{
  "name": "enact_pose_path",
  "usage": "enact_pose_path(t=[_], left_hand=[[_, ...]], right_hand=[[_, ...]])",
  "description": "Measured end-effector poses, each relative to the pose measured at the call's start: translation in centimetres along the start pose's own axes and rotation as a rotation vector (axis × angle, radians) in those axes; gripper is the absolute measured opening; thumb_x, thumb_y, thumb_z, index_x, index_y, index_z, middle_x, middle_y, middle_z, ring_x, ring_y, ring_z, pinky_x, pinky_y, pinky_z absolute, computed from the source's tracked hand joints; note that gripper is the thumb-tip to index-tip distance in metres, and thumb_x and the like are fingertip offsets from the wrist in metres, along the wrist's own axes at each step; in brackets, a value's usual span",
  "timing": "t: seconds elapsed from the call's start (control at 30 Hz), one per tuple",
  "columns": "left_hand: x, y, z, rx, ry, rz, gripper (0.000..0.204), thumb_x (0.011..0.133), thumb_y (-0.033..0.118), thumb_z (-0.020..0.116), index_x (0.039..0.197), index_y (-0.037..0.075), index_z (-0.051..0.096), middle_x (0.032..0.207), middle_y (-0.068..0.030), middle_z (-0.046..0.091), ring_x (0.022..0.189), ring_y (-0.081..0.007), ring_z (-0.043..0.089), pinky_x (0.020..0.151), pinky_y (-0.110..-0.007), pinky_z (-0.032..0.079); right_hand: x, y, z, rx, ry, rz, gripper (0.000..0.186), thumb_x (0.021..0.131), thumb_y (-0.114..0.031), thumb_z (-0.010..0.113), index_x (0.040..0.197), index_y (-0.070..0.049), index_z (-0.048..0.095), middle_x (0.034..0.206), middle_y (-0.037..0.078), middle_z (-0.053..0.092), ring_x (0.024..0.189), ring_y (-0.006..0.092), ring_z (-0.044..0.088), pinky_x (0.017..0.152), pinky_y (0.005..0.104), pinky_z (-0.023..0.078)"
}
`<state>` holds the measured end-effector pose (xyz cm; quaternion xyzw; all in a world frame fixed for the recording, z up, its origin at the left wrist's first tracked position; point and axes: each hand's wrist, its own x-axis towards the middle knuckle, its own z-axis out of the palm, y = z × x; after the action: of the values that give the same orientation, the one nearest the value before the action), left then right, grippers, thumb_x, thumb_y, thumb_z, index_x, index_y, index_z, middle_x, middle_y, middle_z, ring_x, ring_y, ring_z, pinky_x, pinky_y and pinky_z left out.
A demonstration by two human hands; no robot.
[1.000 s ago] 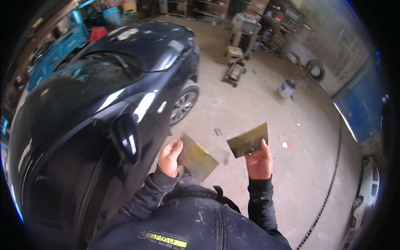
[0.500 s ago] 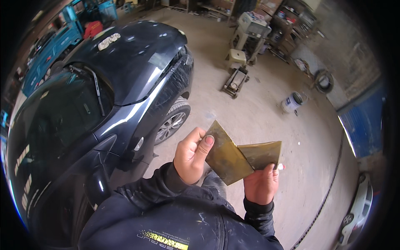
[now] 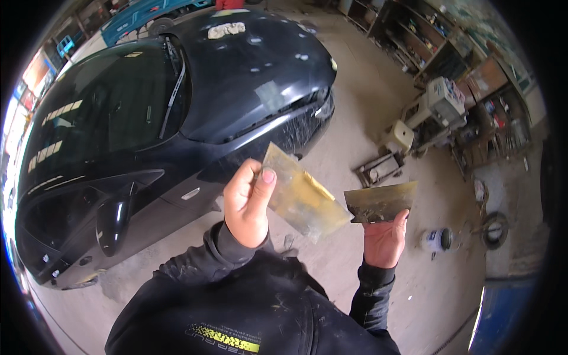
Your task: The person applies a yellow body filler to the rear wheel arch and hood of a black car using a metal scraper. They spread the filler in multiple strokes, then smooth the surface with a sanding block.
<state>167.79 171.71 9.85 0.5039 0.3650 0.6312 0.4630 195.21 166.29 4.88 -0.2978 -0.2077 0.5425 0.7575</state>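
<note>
My left hand (image 3: 245, 204) grips a flat rectangular putty spreader (image 3: 305, 198), thumb on its upper face. That spreader is yellowish, smeared with lighter yellow putty along its far edge, and tilted. In my right hand (image 3: 384, 239) is a second flat putty spreader (image 3: 380, 201), darker and olive-brown with marks along its lower edge. The thumb shows at its near right corner; the fingers behind are partly hidden. The two spreaders' neighbouring corners come very close together; whether they touch I cannot tell. Both are held up in front of my chest.
A dark car (image 3: 260, 68) stands close on the left, with a crumpled light cloth (image 3: 226, 30) and pale patches on its hood. At right are a stool (image 3: 400, 136), a low floor jack (image 3: 378, 170), a bucket (image 3: 436, 239) and a tyre (image 3: 494, 229). Cluttered shelves (image 3: 494, 118) line the back.
The spreaders, overlapping before, have been drawn apart to near their corners. Their smeared faces now show differently. The view has turned, so the car and the workshop things sit farther right.
</note>
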Motion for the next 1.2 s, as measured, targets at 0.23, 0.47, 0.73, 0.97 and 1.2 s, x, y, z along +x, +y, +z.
enact_pose_path(t=[0.23,0.47,0.73,0.97,1.2], left_hand=[[6.7,-3.4,4.1,0.068,-0.003,-0.005,0.025,0.111,0.023,0.060,0.097,0.002,0.059,0.075,0.0031,0.046,0.070,-0.0049,0.040,0.062,-0.026,0.036],[17.3,-6.1,2.2,0.041,-0.006,-0.064,0.031,0.111,0.028,0.061,0.092,0.003,0.057,0.078,0.0047,0.045,0.073,-0.0049,0.038,0.064,-0.025,0.035],[27.7,-10.0,-0.4,-0.423,-0.640,-0.443,0.034,0.111,0.038,0.060,0.097,0.007,0.065,0.078,0.0099,0.052,0.071,-0.0010,0.046,0.062,-0.024,0.038],[30.9,-11.6,-1.3,-0.353,-0.420,-0.438,0.029,0.112,0.033,0.059,0.098,0.008,0.065,0.077,0.0110,0.050,0.071,0.0004,0.043,0.060,-0.022,0.034],[35.5,-12.8,-5.8,-0.050,-0.101,-0.584,0.028,0.109,0.030,0.062,0.096,0.007,0.069,0.065,0.0035,0.059,0.043,-0.0041,0.051,0.041,-0.021,0.037]], right_hand=[[7.5,1.2,3.8,0.327,-0.375,0.113,0.060,0.116,-0.050,0.034,0.158,-0.009,0.043,0.152,0.013,0.060,0.134,0.0348,0.060,0.110,0.0502,0.050],[15.6,5.5,3.0,-0.682,-0.401,-0.104,0.030,0.107,-0.014,0.064,0.131,0.004,0.068,0.103,0.007,0.073,0.092,0.0087,0.061,0.082,0.0257,0.048],[28.2,8.4,11.1,-0.295,0.047,0.070,0.035,0.111,-0.038,0.058,0.125,-0.006,0.059,0.104,0.002,0.062,0.090,0.0152,0.060,0.082,0.0327,0.051],[35.7,13.6,16.6,-0.316,-0.249,0.072,0.028,0.112,-0.035,0.058,0.103,-0.009,0.062,0.082,-0.007,0.054,0.073,0.0077,0.050,0.067,0.0250,0.040],[39.0,20.5,14.8,-0.277,-0.285,0.339,0.018,0.110,-0.013,0.059,0.125,-0.004,0.064,0.109,-0.001,0.068,0.100,0.0099,0.060,0.093,0.0280,0.048]])
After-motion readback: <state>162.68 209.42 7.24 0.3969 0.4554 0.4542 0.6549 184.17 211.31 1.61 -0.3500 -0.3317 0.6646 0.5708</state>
